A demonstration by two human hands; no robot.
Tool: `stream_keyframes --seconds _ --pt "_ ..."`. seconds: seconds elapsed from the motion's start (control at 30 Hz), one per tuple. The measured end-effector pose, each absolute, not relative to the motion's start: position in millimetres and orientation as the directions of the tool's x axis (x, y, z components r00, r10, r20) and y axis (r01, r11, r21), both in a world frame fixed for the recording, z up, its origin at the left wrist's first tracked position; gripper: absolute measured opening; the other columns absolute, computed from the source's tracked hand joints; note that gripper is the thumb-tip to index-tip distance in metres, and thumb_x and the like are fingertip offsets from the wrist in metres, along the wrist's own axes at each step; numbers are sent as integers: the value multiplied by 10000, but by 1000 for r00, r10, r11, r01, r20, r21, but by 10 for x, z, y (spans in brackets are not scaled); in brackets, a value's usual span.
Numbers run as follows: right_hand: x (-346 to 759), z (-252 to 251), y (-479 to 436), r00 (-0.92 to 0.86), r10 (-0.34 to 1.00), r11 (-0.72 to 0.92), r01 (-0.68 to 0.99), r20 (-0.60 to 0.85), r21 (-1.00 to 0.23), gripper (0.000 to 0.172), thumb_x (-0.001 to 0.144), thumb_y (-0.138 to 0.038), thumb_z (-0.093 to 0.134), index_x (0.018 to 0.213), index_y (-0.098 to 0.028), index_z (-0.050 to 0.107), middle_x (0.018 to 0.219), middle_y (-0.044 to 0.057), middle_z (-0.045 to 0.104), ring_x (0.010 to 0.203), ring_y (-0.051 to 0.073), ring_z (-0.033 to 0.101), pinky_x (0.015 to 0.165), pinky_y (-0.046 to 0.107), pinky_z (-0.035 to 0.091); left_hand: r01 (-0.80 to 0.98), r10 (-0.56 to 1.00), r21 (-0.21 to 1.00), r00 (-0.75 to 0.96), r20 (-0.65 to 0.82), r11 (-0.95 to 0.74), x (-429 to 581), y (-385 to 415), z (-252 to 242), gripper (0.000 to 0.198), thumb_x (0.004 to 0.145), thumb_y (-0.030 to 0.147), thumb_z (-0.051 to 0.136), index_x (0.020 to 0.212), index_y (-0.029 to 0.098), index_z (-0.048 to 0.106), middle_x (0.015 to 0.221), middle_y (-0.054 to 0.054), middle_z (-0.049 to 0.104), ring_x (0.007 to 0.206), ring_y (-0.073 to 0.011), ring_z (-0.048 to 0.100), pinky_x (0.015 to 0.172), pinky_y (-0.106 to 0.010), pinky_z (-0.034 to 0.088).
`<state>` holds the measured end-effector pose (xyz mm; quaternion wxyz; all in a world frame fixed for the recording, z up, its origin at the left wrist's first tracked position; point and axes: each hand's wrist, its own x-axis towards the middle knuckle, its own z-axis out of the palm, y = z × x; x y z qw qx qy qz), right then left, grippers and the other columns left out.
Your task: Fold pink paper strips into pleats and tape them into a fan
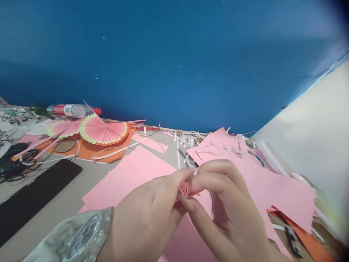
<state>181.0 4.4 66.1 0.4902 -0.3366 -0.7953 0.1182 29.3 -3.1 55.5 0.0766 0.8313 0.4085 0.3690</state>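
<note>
My left hand and my right hand meet low in the middle of the view. Both pinch a small pleated pink paper piece between fingertips and thumbs. A silver wristwatch sits on my left wrist. Under the hands lie large pink paper sheets spread over the table. Most of the folded piece is hidden by my fingers.
A finished pink fan with a yellow-green edge lies on orange paper at the back left, beside a plastic bottle. A black flat object lies at left. Paper scraps and strips pile behind the hands. Scissors rest at right. A blue wall stands behind.
</note>
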Motion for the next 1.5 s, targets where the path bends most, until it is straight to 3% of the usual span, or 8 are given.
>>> stream_keyframes --seconds 0.13,0.37,0.77,0.9,1.13,1.23,1.37,1.5 --pt "1813 653 52 -303 694 709 442 653 -549 152 794 -73 552 853 -212 575 821 30 524 805 152 527 640 285 471 626 762 462 375 527 -628 302 -29 562 279 905 235 354 1109 160 529 818 -48 731 661 -183 708 501 -248 563" --pt "1826 649 48 -330 722 688 439 608 -578 125 796 -95 552 853 -206 554 835 31 533 804 150 536 641 283 473 650 790 471 374 486 -596 314 -25 539 266 894 236 329 1070 181 520 631 -7 680 492 -190 664 427 -286 550" --pt "1844 703 -3 -351 611 778 432 709 -456 193 726 -27 588 824 -193 582 785 12 520 753 123 511 654 259 475 541 670 427 405 622 -724 235 -17 517 290 838 119 427 1107 145 532 947 -43 737 828 -147 702 731 -209 563" --pt "1879 699 11 -384 543 825 407 747 -391 252 696 9 597 852 -187 574 748 6 498 720 126 491 660 281 465 525 649 415 414 638 -743 209 -4 528 271 842 123 441 1087 142 556 967 -58 736 842 -146 701 726 -193 562" --pt "1847 657 20 -335 605 794 329 722 -512 287 723 14 584 910 -200 545 781 15 574 764 148 552 670 293 494 519 652 439 356 669 -733 243 8 543 197 886 165 449 1007 140 603 931 -50 742 853 -113 694 793 -152 531" --pt "1839 647 43 -377 605 794 350 701 -497 235 717 0 598 853 -189 569 779 15 574 751 138 549 659 277 491 521 643 431 341 686 -737 247 8 560 177 875 131 470 990 129 605 936 -42 738 877 -79 679 844 -110 487" --pt "1842 654 80 -379 579 811 358 722 -463 206 720 -8 596 835 -178 573 774 4 564 754 118 533 678 256 486 514 649 428 400 647 -743 232 32 587 218 869 122 447 1046 99 573 973 -73 722 915 -108 670 853 -150 500" --pt "1864 698 65 -374 570 812 389 731 -435 228 726 2 588 864 -178 571 819 5 565 807 114 529 716 246 487 432 640 473 473 606 -768 239 89 640 264 860 62 392 1074 148 518 992 -35 703 947 -78 647 878 -132 473"
